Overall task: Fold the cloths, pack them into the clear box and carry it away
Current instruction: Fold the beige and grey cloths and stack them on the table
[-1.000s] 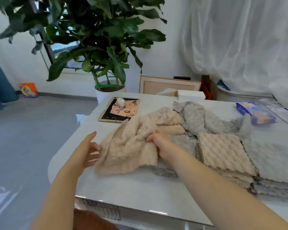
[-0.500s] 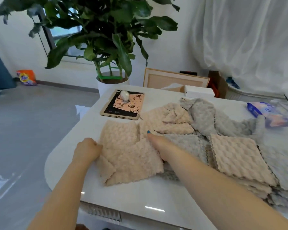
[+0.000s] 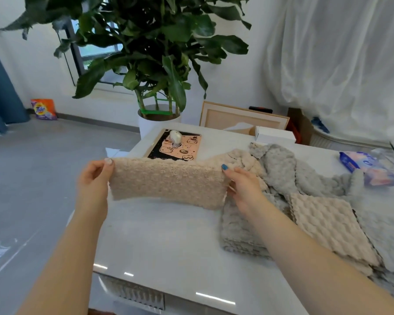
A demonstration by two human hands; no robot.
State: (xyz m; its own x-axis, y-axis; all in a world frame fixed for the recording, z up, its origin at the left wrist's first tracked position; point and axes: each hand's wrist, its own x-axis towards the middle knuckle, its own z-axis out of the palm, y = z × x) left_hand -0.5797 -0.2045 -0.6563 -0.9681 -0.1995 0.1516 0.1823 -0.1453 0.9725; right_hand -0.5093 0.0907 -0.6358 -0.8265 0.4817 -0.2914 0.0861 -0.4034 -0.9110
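On the glossy white table (image 3: 168, 242) I see folded beige and grey textured cloths (image 3: 328, 223) stacked at 3 o'clock. A fluffy beige cloth (image 3: 166, 180), folded double, hangs above the table at centre, its top corners pinched by my left hand (image 3: 93, 178) and right hand (image 3: 243, 185).

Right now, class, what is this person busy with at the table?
A person is folding cloths at a white table. The left hand and right hand each pinch an end of a beige cloth, held up as a folded strip above the tabletop. To the right lies a stack of folded cloths, beige on top, and behind it a heap of unfolded grey and beige ones. No clear box is in view.
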